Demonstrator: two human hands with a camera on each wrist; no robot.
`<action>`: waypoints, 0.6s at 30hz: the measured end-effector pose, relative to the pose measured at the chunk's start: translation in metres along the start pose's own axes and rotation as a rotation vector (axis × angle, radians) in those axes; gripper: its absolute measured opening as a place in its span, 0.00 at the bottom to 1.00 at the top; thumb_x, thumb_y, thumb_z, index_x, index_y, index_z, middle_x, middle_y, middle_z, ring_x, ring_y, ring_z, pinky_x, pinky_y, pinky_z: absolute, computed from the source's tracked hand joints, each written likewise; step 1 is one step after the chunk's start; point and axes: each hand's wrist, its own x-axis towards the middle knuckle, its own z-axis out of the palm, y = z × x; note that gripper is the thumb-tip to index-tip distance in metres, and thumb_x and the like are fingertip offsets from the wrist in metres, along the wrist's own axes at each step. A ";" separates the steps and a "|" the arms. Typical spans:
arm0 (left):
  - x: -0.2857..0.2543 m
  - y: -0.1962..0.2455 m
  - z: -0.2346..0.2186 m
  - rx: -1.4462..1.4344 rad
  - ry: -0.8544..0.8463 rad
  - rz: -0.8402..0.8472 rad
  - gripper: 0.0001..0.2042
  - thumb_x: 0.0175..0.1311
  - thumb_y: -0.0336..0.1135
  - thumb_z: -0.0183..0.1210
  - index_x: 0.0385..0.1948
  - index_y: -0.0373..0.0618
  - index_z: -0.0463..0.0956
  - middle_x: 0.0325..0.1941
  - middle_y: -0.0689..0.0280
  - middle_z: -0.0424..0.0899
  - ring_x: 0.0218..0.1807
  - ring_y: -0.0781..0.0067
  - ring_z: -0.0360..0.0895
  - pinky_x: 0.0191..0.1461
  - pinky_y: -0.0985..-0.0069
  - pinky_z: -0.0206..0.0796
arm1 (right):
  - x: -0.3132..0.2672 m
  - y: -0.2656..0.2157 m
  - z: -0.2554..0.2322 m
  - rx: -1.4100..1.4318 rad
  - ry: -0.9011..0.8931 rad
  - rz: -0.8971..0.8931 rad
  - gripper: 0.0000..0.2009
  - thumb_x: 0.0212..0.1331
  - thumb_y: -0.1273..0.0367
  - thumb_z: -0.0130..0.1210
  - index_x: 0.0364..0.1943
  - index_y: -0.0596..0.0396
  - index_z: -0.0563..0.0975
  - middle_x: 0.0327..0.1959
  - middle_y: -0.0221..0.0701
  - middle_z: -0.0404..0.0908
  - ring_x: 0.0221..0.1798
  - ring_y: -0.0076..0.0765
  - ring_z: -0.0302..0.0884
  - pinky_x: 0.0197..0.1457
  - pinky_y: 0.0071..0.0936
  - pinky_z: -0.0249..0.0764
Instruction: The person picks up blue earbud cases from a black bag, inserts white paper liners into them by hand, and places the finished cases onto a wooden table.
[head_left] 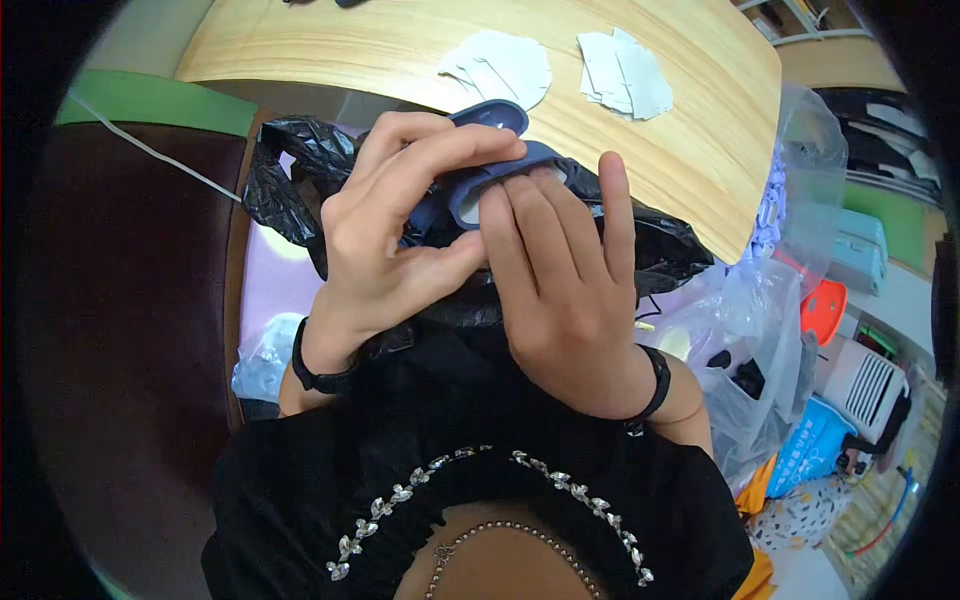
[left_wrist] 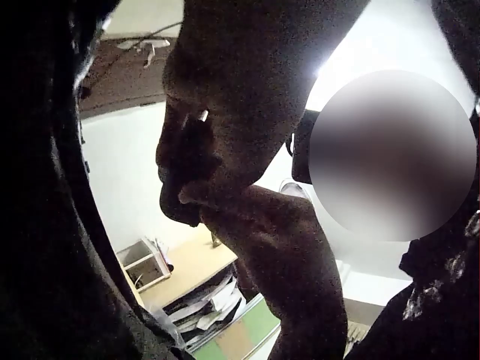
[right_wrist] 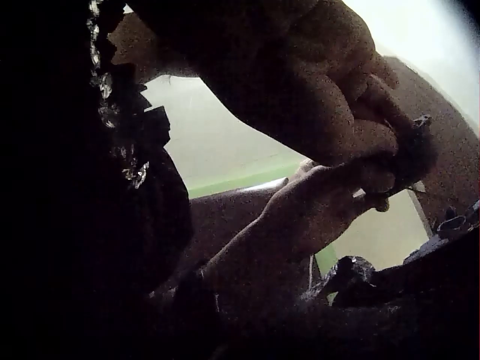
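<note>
A dark blue, shoe-like item (head_left: 537,152) with a pale lining at its mouth is held in front of the chest. My left hand (head_left: 375,215) grips it from the left, fingers curled over the top and thumb below. My right hand (head_left: 570,290) reaches into the mouth with fingers nearly straight; their tips are hidden inside, while the little finger stands out to the side. Just beyond the left fingers shows a dark blue rounded end (head_left: 497,115). Both wrist views are dark, with the hands mostly in silhouette.
Black plastic bag (head_left: 300,165) lies beneath and around the hands. On the wooden table (head_left: 690,150) ahead are two groups of white cut pieces (head_left: 505,62). A dark brown seat (head_left: 130,300) is at left; clear plastic bags (head_left: 745,330) and a red container (head_left: 824,310) are at right.
</note>
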 end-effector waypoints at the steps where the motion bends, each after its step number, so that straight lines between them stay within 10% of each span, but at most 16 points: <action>1: -0.001 0.000 0.001 -0.015 0.006 -0.023 0.24 0.41 0.22 0.66 0.46 0.35 0.74 0.44 0.58 0.83 0.49 0.69 0.72 0.55 0.73 0.64 | 0.000 -0.001 0.001 0.001 -0.008 0.008 0.14 0.44 0.72 0.51 0.34 0.70 0.75 0.35 0.46 0.74 0.45 0.48 0.73 0.63 0.55 0.63; 7: -0.005 -0.008 -0.009 0.048 0.083 0.094 0.27 0.36 0.23 0.65 0.46 0.38 0.74 0.44 0.62 0.81 0.46 0.67 0.73 0.53 0.73 0.66 | 0.003 0.010 0.005 0.211 0.038 0.038 0.14 0.42 0.73 0.54 0.37 0.61 0.76 0.37 0.35 0.75 0.42 0.41 0.70 0.58 0.52 0.65; 9: -0.006 -0.001 -0.003 -0.019 0.376 0.105 0.27 0.37 0.24 0.67 0.47 0.39 0.72 0.48 0.61 0.77 0.47 0.67 0.72 0.54 0.72 0.65 | 0.004 0.017 0.004 0.425 0.059 0.075 0.16 0.39 0.74 0.56 0.38 0.55 0.77 0.39 0.28 0.75 0.39 0.37 0.69 0.53 0.46 0.67; 18: -0.034 -0.016 -0.003 -0.437 0.340 -0.321 0.23 0.46 0.17 0.66 0.48 0.36 0.72 0.51 0.61 0.71 0.51 0.71 0.74 0.52 0.77 0.70 | 0.038 0.049 0.017 0.720 0.098 0.133 0.10 0.45 0.79 0.59 0.34 0.56 0.81 0.31 0.29 0.81 0.24 0.32 0.68 0.32 0.25 0.68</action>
